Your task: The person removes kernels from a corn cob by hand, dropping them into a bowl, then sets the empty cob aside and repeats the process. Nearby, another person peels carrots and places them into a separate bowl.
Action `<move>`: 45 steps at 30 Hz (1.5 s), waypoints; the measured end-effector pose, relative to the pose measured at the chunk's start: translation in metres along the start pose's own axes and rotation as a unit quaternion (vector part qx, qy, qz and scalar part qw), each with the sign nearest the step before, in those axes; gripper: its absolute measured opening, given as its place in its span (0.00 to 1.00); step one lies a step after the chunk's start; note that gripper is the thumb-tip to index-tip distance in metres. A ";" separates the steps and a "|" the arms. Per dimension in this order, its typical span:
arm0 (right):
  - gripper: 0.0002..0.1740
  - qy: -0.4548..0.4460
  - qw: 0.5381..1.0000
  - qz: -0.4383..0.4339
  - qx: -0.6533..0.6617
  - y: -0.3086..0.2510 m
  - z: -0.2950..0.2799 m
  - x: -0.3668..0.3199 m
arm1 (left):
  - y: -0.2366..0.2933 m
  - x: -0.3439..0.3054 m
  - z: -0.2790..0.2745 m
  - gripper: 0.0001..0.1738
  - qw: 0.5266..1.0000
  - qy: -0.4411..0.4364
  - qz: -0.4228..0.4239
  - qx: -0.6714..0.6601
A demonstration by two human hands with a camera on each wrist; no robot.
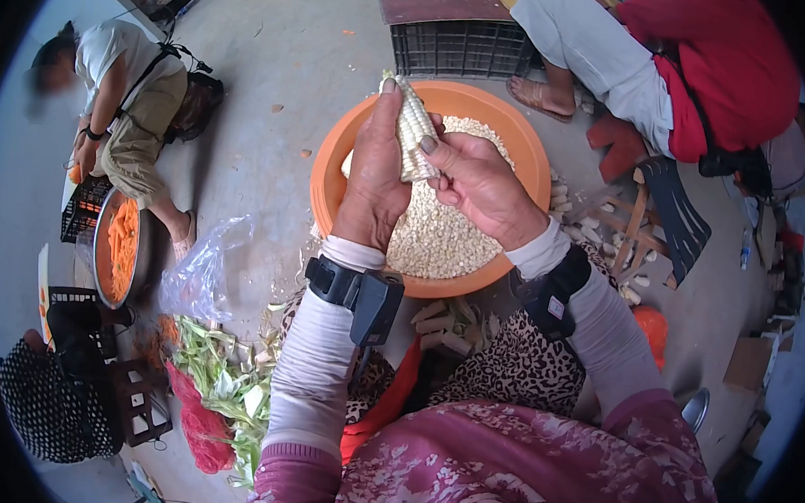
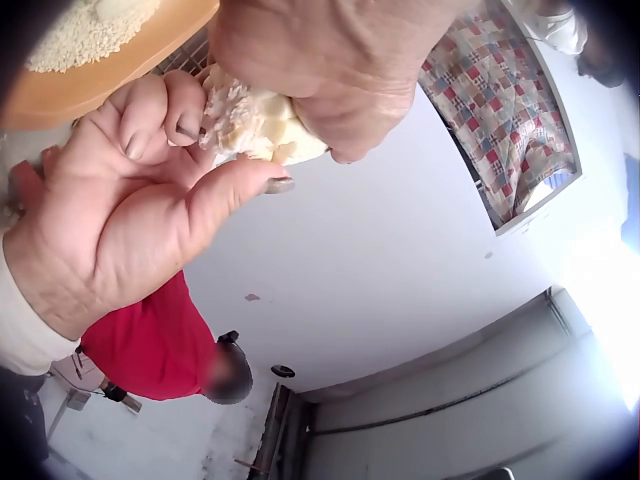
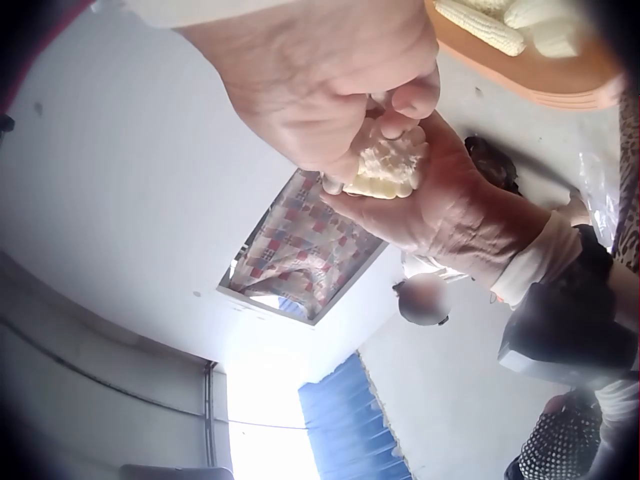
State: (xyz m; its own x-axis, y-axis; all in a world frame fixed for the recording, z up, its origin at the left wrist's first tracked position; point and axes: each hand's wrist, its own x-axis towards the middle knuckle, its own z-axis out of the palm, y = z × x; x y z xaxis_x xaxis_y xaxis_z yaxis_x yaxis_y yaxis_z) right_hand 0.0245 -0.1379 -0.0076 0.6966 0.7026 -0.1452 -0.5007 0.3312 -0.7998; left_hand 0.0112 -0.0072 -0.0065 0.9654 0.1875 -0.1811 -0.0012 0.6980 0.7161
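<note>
A corn cob (image 1: 416, 132) with pale kernels is held over an orange plastic basin (image 1: 325, 178). My left hand (image 1: 377, 162) grips it along its left side, the thumb lying up toward the tip. From the right, my right hand (image 1: 485, 178) pinches the lower end, with its thumb on the kernels and its fingers curled beneath. Loose corn kernels (image 1: 445, 236) fill much of the basin. In the left wrist view the broken butt of the cob (image 2: 255, 125) shows between both hands; the right wrist view shows the same pale end (image 3: 390, 165).
Husks (image 1: 229, 379) and a clear plastic bag (image 1: 206, 272) lie on the floor at left. Bare cobs (image 1: 453, 327) lie below the basin. A black crate (image 1: 461, 48) stands behind it. People sit nearby, one beside a metal bowl (image 1: 98, 251) of orange shreds.
</note>
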 end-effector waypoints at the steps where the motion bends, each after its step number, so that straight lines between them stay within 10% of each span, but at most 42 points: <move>1: 0.12 0.001 1.000 0.004 -0.004 0.001 -0.001 0.000 | -0.001 0.000 0.000 0.22 1.000 0.000 0.000 0.000; 36: 0.14 -0.026 0.999 0.023 -0.033 -0.002 -0.009 0.001 | -0.008 -0.006 0.013 0.21 0.984 0.056 0.092 0.141; 45: 0.16 -0.030 0.997 0.055 0.053 0.006 -0.010 0.003 | -0.005 0.004 -0.002 0.20 0.995 0.089 -0.009 0.052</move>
State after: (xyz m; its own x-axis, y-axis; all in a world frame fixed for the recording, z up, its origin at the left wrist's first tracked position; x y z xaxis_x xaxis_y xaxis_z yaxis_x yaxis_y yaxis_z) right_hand 0.0285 -0.1401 -0.0184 0.6040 0.7734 -0.1922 -0.6271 0.3124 -0.7136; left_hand 0.0146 -0.0089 -0.0119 0.9035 0.3016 -0.3044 0.0514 0.6289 0.7758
